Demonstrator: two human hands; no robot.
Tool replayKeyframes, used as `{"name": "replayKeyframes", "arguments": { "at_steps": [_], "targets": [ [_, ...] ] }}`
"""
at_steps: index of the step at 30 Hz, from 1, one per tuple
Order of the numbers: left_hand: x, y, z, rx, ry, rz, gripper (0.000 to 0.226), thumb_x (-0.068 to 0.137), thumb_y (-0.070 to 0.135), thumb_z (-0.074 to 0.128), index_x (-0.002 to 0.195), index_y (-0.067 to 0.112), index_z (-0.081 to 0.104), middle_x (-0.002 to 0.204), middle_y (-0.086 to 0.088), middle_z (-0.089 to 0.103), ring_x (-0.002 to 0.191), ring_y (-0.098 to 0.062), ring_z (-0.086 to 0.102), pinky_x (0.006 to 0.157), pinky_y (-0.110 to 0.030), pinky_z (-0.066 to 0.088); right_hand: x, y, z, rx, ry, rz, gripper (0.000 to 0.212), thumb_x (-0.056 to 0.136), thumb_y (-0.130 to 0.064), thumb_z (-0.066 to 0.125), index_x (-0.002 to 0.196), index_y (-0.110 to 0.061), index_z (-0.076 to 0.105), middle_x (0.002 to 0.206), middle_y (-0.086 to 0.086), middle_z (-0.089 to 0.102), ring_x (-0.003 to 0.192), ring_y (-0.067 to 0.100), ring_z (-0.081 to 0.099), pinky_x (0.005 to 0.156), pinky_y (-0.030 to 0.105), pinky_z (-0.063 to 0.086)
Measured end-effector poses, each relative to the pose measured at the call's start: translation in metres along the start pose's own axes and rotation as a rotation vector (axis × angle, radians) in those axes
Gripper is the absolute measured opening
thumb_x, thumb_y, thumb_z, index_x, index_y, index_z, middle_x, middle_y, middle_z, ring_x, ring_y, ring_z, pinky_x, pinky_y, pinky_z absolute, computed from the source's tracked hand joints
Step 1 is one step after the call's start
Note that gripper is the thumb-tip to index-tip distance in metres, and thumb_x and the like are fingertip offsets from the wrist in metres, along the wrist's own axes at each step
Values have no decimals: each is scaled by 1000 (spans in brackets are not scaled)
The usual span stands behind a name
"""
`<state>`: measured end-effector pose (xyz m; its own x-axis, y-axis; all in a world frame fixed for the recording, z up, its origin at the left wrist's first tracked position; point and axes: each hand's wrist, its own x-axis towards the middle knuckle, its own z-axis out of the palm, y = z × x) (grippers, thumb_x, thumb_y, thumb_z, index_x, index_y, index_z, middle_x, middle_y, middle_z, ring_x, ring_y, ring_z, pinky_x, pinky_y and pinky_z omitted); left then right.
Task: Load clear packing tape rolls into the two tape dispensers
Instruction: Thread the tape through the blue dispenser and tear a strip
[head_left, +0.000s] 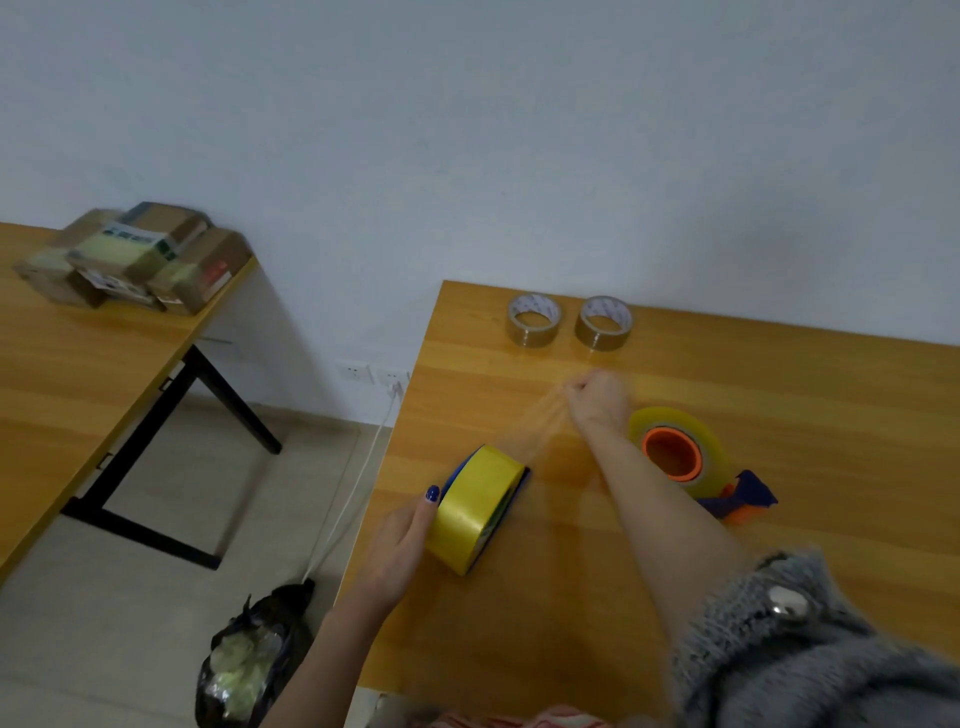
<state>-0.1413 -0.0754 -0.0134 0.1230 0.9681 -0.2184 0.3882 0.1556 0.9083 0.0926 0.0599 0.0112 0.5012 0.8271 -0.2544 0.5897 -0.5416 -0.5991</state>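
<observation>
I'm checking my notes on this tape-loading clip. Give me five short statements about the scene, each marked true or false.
1. The left hand holds the yellow tape roll. True.
2. The right hand lies flat and open. False: its fingers are closed on a strip of clear tape stretched from the yellow roll.
3. Two brown tape rolls lie side by side near the far edge of the table. True.
4. The roll on the orange hub sits left of the yellow roll. False: it sits to the right, beyond the right forearm.
5. Cardboard parcels are stacked on the other table. True.
</observation>
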Motion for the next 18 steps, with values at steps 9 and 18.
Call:
{"name": "replayKeyframes", "arguments": {
  "at_steps": [9, 18],
  "targets": [
    [-6, 3, 3, 25, 35, 68, 45, 81, 62, 28, 56, 25, 32, 50, 13, 39, 50, -2, 32, 50, -18, 25, 14, 1, -2, 7, -47, 11, 27, 91, -25, 61, 96, 0, 71, 102, 16, 70, 98, 30, 66, 70, 29, 46],
    [-7, 6, 4, 12, 38, 91, 49, 90, 57, 31, 56, 21, 35, 51, 11, 41, 51, -2, 34, 52, -16, 25, 28, -3, -13, 49, 34, 21, 26, 91, -22, 61, 99, 1, 71, 103, 18, 71, 96, 30, 67, 68, 27, 45]
  ]
}}
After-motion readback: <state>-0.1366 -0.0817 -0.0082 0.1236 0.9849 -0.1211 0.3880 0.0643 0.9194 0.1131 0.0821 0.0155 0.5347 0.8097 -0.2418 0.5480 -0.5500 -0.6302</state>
